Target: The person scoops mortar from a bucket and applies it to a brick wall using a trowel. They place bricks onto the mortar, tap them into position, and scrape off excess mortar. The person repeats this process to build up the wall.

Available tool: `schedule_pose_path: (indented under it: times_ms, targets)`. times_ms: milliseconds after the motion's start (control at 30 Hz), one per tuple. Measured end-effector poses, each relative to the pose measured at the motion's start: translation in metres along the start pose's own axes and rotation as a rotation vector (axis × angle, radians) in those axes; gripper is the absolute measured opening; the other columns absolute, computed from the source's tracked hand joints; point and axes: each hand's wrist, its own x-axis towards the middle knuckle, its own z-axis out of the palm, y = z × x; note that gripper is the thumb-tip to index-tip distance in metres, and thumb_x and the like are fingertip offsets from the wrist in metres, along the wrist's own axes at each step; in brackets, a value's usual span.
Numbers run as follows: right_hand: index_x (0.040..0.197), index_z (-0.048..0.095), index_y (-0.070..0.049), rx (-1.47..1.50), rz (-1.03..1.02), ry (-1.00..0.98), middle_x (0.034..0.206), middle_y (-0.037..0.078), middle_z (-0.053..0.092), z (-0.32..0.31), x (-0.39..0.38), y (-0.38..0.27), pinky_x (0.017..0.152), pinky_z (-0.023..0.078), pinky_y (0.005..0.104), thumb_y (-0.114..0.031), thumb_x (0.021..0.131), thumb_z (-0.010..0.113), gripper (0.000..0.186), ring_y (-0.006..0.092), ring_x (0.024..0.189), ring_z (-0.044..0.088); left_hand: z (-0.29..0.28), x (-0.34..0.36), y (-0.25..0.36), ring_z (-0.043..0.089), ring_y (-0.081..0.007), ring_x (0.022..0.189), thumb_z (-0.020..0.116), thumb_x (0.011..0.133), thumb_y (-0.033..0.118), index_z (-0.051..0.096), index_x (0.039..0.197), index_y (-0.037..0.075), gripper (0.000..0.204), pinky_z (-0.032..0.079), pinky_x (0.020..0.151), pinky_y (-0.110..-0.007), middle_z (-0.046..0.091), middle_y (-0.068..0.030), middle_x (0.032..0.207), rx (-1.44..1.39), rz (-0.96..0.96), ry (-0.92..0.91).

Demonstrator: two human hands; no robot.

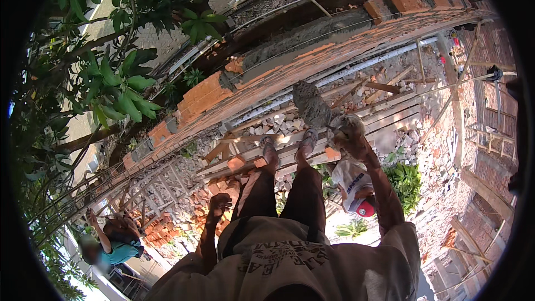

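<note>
My right hand [350, 132], grey with mortar or covered by a glove, is closed on a trowel [312, 105]. Grey wet mortar covers the trowel's blade, which points toward the brick wall [290, 69], apart from it. The handle is hidden in my grip. My left hand [220, 203] hangs beside my left leg with its fingers curled, and nothing shows in it. Along the wall's top lies a bed of mortar [312, 36], with orange bricks [200, 97] at its near left and more bricks [412, 0] at its far right.
My feet stand on wooden scaffold planks [384, 117] above rubble [278, 124]. A thin string runs along the wall. Below right is a person in a red cap [365, 208]; at lower left, another in a teal shirt [120, 252]. Leafy branches [117, 83] hang at left.
</note>
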Motion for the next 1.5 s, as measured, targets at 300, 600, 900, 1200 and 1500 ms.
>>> schedule_pose_path:
  times_ms: [300, 600, 900, 1200, 1500]
  targets:
    - [0.091, 0.067, -0.004, -0.96, -1.463, 0.49, 0.085, 0.011, 0.064, 0.025, 0.149, -0.15, 0.068, 0.051, 0.0374, -0.019, 0.079, 0.072, 0.02, 0.027, 0.079, 0.061, 0.002, -0.035, -0.047, 0.063, -0.0188, 0.064, 0.064, 0.087, 0.039, 0.059, 0.101, 0.0, 0.042, 0.05, 0.055, -0.028, 0.066, -0.0099, 0.084, -0.118, 0.07, 0.175]
    - [0.116, 0.046, -0.002, -1.503, -0.955, 0.451, 0.099, 0.015, 0.048, 0.038, 0.153, -0.157, 0.076, 0.05, 0.0395, -0.012, 0.083, 0.058, 0.036, 0.029, 0.087, 0.054, -0.014, -0.036, -0.115, 0.063, -0.0177, 0.068, 0.062, 0.084, 0.055, 0.059, 0.102, -0.003, 0.06, 0.051, 0.059, -0.03, 0.064, -0.0112, 0.083, -0.173, 0.299, 0.307]
    - [0.116, 0.045, 0.001, -0.812, -0.231, 0.389, 0.095, 0.024, 0.054, 0.072, 0.035, -0.161, 0.071, 0.048, 0.0504, -0.019, 0.088, 0.057, 0.037, 0.042, 0.083, 0.058, -0.023, 0.039, -0.114, 0.06, -0.0157, 0.058, 0.064, 0.086, 0.033, 0.067, 0.082, 0.0, 0.033, 0.048, 0.051, -0.03, 0.063, -0.0072, 0.069, 0.0, 0.068, 0.148]
    - [0.125, 0.041, 0.013, -1.058, -0.418, 0.412, 0.092, 0.026, 0.056, 0.162, 0.032, -0.186, 0.07, 0.05, 0.0462, -0.008, 0.082, 0.053, 0.049, 0.0377, 0.082, 0.061, -0.028, 0.059, -0.024, 0.065, -0.0253, 0.067, 0.057, 0.082, 0.017, 0.062, 0.09, 0.005, 0.016, 0.05, 0.057, -0.036, 0.065, -0.0119, 0.078, 0.547, 0.526, 0.245]
    - [0.082, 0.055, 0.001, -0.509, -0.284, 0.614, 0.077, 0.021, 0.062, 0.079, 0.078, -0.137, 0.057, 0.05, 0.0434, -0.018, 0.087, 0.056, 0.02, 0.0312, 0.069, 0.064, -0.051, 0.024, -0.033, 0.058, -0.0175, 0.052, 0.057, 0.089, 0.025, 0.063, 0.083, 0.006, 0.02, 0.044, 0.044, -0.032, 0.06, -0.0053, 0.067, 0.388, 0.109, 0.301]
